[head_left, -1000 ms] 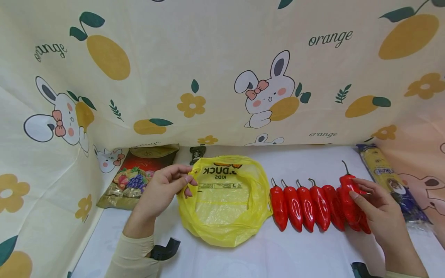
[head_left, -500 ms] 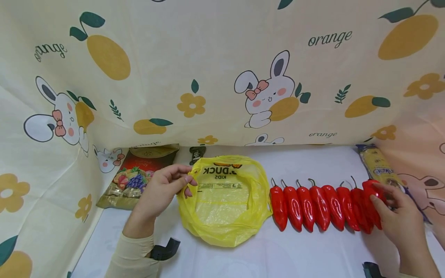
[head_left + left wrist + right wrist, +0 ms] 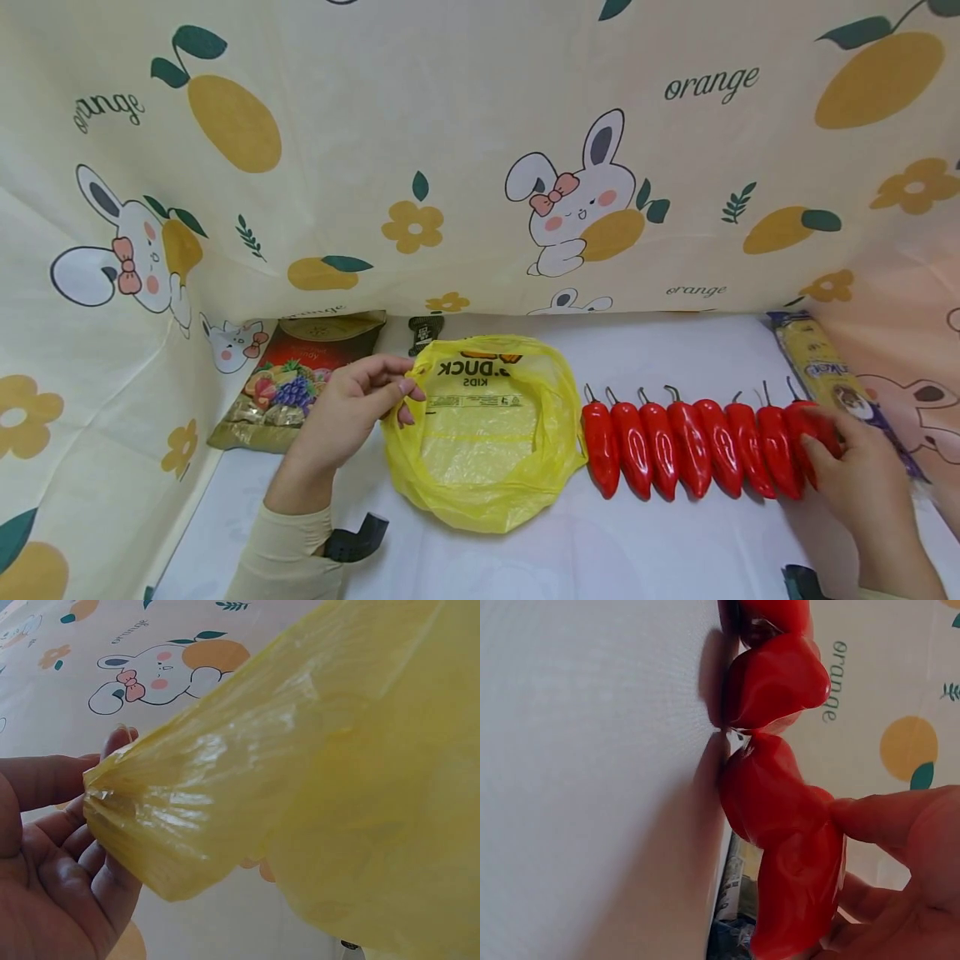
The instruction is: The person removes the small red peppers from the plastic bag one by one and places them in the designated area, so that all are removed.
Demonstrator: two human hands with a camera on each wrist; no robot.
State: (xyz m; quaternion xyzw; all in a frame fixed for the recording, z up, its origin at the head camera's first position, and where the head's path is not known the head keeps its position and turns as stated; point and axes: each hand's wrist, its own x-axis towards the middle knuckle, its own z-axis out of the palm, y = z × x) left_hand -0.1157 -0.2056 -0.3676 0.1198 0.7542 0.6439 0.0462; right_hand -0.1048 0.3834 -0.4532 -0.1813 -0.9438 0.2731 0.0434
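My left hand pinches the gathered edge of a yellow plastic bag, which lies with its mouth spread wide. In the left wrist view the bag fans out from between thumb and fingers. Right of the bag, several glossy red chili peppers lie side by side in a row, stems pointing away. My right hand pinches the red chili pepper at the row's right end. The right wrist view shows this pepper leaning on its neighbour, thumb on one side; some fingers are partly hidden behind it.
A red and gold candy bag lies behind the left forearm. A small black packet sits behind the yellow bag. At the far right, a yellow and blue packet lies near the printed cloth wall.
My right hand carried its pepper rightward to the end of the row, then lowered it slightly beside its neighbour. Its stem now shows. The left hand and bag stayed still.
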